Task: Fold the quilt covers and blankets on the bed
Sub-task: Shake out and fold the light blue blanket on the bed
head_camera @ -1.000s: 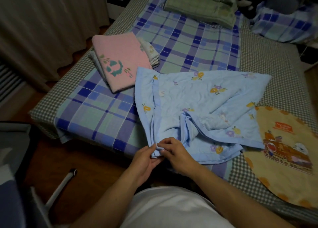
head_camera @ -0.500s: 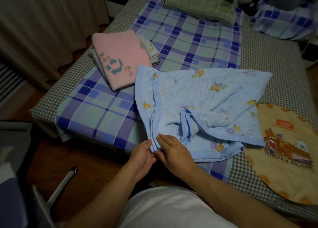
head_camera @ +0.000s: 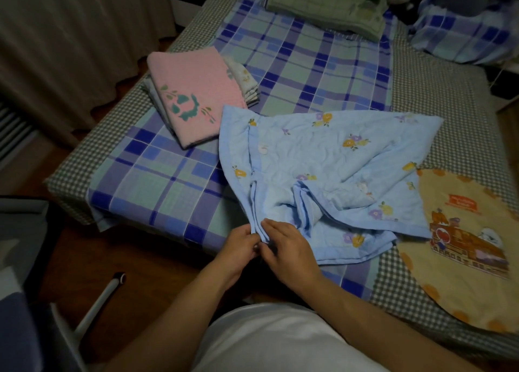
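Blue quilt: one corner pinched, two hands

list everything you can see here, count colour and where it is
light blue quilted floral blanket: 1, pale blue with yellow and purple flowers, rumpled at the near middle of the bed
folded pink towel blanket: 1, pink with a teal motif, top of a small stack on the bed's left part
blue and green plaid sheet: 1, spread down the middle of the bed
grey checked bed cover: 1, under everything
folded green checked blanket: 1, far end of the bed
yellow round cartoon mat: 1, near right edge
plaid bundle: 1, blue and white, far right
beige curtain: 1, left
left hand: 1, pinches the blue blanket's near corner
right hand: 1, at the same corner
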The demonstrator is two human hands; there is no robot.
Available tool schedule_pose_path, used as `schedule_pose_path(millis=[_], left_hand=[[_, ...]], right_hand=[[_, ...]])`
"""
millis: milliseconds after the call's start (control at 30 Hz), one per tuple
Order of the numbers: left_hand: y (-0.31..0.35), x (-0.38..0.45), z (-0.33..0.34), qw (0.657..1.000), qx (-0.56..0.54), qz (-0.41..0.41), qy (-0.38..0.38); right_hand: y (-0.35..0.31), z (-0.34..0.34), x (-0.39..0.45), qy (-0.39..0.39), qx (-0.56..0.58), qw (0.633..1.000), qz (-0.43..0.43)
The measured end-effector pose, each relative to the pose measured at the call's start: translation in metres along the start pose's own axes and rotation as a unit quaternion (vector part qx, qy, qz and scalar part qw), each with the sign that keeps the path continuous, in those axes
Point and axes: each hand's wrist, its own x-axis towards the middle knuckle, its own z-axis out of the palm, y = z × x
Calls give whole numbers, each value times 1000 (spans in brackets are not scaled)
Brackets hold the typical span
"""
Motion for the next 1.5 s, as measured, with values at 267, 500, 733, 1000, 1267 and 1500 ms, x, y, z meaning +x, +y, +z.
schedule_pose_path(millis=[267,500,733,1000,1267,1500], left_hand=[[-4,3,-12,998,-42,-25,24],[0,2,-2,998,-56,-15,-3],[-5,6,-7,982,-171,-81,9],[-8,23,-4,980,-115,-101,130],[-18,47,-4,974,37,-81,206],[-7,46,1,948,189,10,257]], right_hand=[[4,-48,49,265,142,921,249],[-18,-9,12,-4,-61,996,-67],[-4,-1,7,-19,-123,987,-104],[-10,-4,5,-116,63,990,-49],[115,-26,-14,61,194,861,467],[251,-38,-33,35,386,669,634]])
